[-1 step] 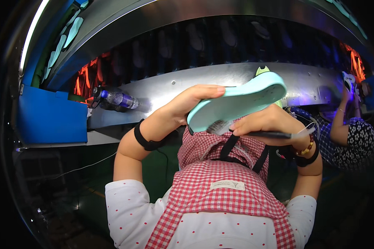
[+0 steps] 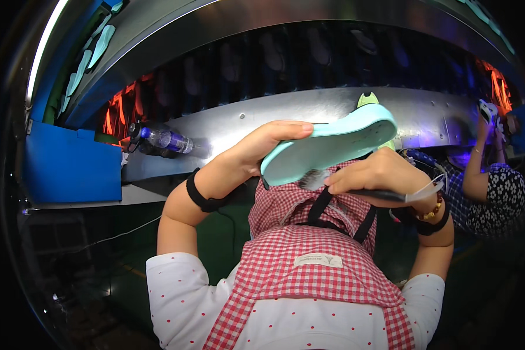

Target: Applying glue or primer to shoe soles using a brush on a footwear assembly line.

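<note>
My left hand (image 2: 256, 153) is raised in front of me and grips a mint-green shoe sole (image 2: 332, 143) by its left end, thumb on top. The sole is tilted, its right end higher. My right hand (image 2: 376, 172) sits just under the sole and is closed on a dark-handled brush (image 2: 379, 194). The brush's bristles (image 2: 314, 178) touch the lower face of the sole. Both wrists wear black bands, and the right one also has a beaded bracelet.
A shiny metal ledge (image 2: 309, 111) runs across behind the sole, with a dark tunnel of shoe soles and an orange glow above it. A plastic bottle (image 2: 164, 140) lies on the ledge at left beside a blue box (image 2: 70, 166). Another person (image 2: 493, 181) works at right.
</note>
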### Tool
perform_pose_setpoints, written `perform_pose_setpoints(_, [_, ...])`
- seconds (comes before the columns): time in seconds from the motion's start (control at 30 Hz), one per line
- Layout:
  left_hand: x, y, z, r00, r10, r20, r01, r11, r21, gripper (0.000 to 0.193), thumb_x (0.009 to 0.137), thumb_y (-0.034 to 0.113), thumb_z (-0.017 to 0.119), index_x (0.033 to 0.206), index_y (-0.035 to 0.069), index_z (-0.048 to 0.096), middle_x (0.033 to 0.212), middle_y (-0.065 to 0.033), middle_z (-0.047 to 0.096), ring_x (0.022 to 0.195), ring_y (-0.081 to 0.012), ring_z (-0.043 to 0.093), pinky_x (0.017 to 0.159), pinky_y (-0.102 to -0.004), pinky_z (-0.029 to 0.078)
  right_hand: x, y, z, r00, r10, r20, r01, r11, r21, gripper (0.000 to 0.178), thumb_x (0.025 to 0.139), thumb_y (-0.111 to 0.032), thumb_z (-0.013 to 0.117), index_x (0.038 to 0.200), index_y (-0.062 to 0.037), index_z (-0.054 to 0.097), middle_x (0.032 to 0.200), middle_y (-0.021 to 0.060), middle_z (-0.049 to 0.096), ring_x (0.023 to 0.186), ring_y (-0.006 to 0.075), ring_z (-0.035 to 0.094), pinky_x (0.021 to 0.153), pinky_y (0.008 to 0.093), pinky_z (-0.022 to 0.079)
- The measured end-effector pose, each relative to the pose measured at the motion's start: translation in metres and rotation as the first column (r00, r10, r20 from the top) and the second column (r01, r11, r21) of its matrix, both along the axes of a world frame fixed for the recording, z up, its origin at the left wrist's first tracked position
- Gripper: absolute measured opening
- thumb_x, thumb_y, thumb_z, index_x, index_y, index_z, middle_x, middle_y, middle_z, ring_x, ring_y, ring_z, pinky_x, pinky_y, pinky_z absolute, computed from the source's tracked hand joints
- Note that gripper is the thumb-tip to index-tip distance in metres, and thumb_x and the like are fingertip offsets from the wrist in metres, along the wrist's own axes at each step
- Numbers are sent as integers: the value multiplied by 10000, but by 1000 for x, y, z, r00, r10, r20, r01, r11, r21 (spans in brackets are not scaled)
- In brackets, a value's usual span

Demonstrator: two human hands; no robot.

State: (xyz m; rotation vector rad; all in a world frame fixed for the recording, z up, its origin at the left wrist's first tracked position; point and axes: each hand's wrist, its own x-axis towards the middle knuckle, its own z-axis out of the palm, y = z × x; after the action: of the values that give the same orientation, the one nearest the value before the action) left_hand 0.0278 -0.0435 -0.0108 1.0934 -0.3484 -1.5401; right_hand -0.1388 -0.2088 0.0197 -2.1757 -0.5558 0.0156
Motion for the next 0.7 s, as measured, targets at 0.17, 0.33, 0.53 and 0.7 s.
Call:
perform_pose_setpoints(0.17, [-1,1,6,993,-3,-121,2,1000,-11,377,823,183,550,1106,-64,513,1037,-160,581,878,-186,601,778,-279,481,0,-14,4,993,-74,96,77,997,-29,192,693,-46,613,883,-66,636,929,77,647,813,232,634,655,290,509])
perform_pose_setpoints(0.33, [3,8,-10,996,5,85,-8,999,33,431,853,255,505,1159,-47,475,1043,-161,576,874,-188,605,765,-285,498,-8,-20,5,1000,-3,1,3,968,-250,218,694,-38,640,912,-41,634,929,119,642,824,253,632,680,295,508])
perform_pose_setpoints(0.53, [-14,4,-40,894,144,-425,-194,978,-76,446,853,259,481,1170,-51,437,1061,-195,563,918,-253,600,810,-363,495,0,-2,-26,913,-338,-230,403,840,364,235,714,-8,652,949,-4,639,817,90,654,678,116,602,611,222,475])
perform_pose_setpoints(0.7, [-16,-1,-69,814,172,-555,-317,932,-176,404,850,236,485,1123,-63,485,1052,-193,577,926,-280,599,833,-388,483,-2,-21,-64,711,-665,-228,664,528,530,185,768,-1,578,943,46,617,772,96,636,527,83,541,482,184,438])
